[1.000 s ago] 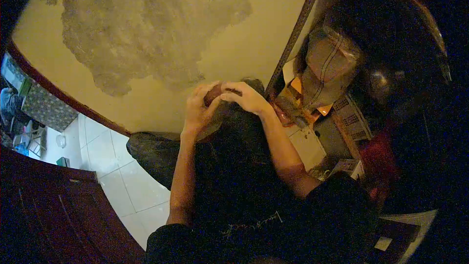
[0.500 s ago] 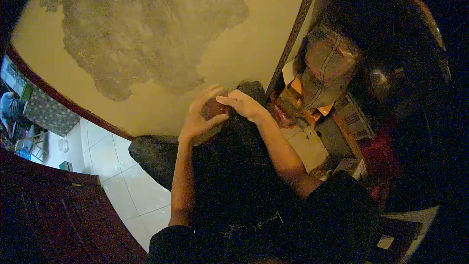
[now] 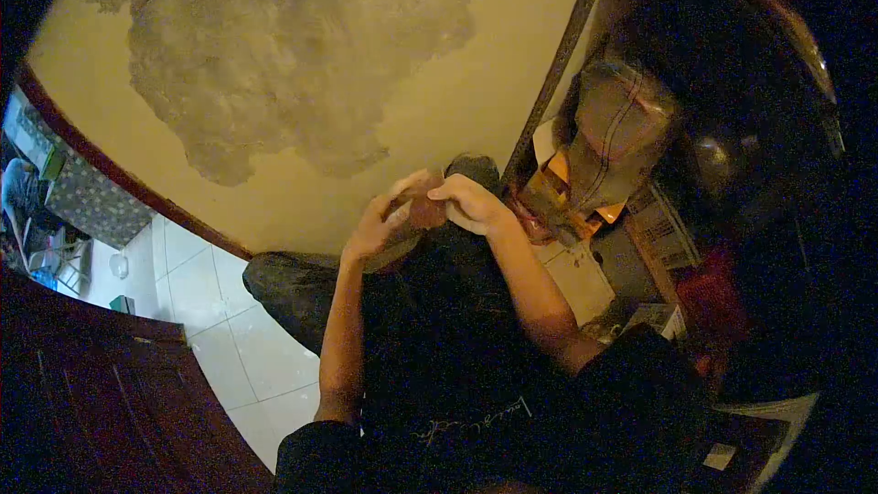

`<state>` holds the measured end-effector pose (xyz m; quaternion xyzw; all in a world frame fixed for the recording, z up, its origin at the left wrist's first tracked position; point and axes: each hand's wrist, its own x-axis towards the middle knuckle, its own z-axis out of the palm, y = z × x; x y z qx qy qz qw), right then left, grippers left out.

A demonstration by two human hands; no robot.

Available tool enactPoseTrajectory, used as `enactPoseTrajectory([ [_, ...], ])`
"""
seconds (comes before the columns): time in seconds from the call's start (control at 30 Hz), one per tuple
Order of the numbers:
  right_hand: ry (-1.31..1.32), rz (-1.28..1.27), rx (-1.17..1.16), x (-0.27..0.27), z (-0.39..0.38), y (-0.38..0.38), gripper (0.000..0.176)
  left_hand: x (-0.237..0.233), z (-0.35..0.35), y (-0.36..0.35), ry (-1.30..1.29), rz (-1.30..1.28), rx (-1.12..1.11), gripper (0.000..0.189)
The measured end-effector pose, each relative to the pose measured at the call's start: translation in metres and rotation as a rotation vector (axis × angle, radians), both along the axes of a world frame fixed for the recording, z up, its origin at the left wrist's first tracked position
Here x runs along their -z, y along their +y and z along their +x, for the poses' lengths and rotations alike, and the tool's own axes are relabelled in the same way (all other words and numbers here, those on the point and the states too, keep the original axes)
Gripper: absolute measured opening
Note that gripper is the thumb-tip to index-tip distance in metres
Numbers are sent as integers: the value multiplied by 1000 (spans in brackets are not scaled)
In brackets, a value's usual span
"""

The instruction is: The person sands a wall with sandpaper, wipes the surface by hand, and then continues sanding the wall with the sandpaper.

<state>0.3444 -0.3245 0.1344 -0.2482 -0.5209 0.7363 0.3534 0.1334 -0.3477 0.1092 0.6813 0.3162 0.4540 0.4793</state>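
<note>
A small reddish-brown object [image 3: 426,210], possibly a wallet or a flat case, is between my two hands above my lap. My left hand [image 3: 382,224] curves round its left side, fingers bent over the top. From the right, my right hand [image 3: 474,206] pinches its edge, with the thumb lying on its face. Dim light and blur hide what kind of thing it is. My dark trousers [image 3: 283,288] and black shirt [image 3: 476,375] fill the space below the hands.
A patchy wall [image 3: 302,55] stands right in front. On the right, a perforated metal post [image 3: 556,69] rises beside a clear-wrapped bag [image 3: 622,119], an orange-and-white box [image 3: 558,174] and stacked cartons. A dark red door [image 3: 101,375] and white floor tiles [image 3: 206,284] are on the left.
My left hand's fingers have closed in around the reddish-brown object, and both hands have shifted slightly right and down. More of the object's face now shows between them.
</note>
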Motion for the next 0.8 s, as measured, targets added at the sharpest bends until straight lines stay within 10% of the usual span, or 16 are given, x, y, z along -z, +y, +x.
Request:
enactPoseTrajectory([
  [0.23, 129, -218, -15, 27, -6, 10, 19, 1, -5, -1, -270, -188, 140, 53],
  [0.8, 213, -66, -108, -2, -18, -14, 39, -5, -5, -7, 230, 198, -321, 14],
])
